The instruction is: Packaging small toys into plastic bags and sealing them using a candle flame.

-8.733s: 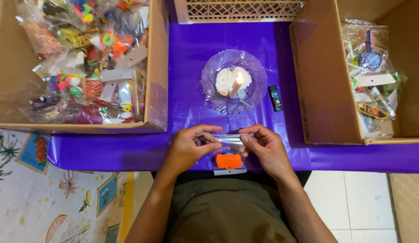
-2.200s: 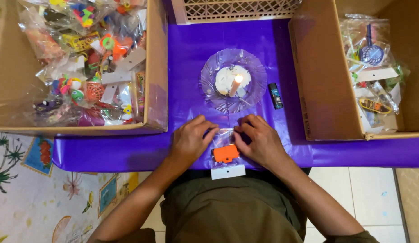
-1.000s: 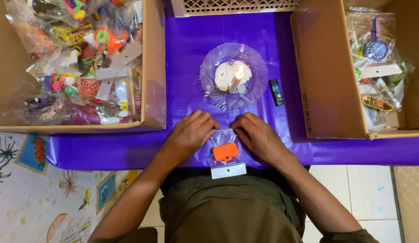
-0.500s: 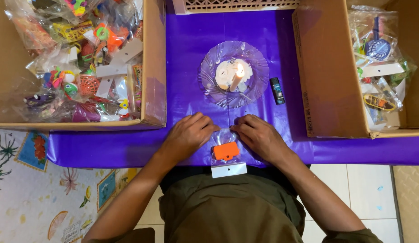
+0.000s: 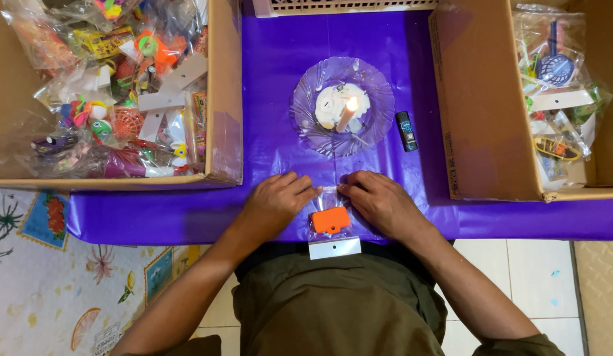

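As palms lie flat, fingertips pinch packet.

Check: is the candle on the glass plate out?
No, the candle on the glass plate shows a bright flame at its tip.

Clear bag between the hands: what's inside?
The clear bag holds one orange block-shaped item, with a white card at its near end. Left hand and right hand cover its far corners.

I see small clear bag, orange toy inside, white header card at near end; flat, top edge between fingertips.
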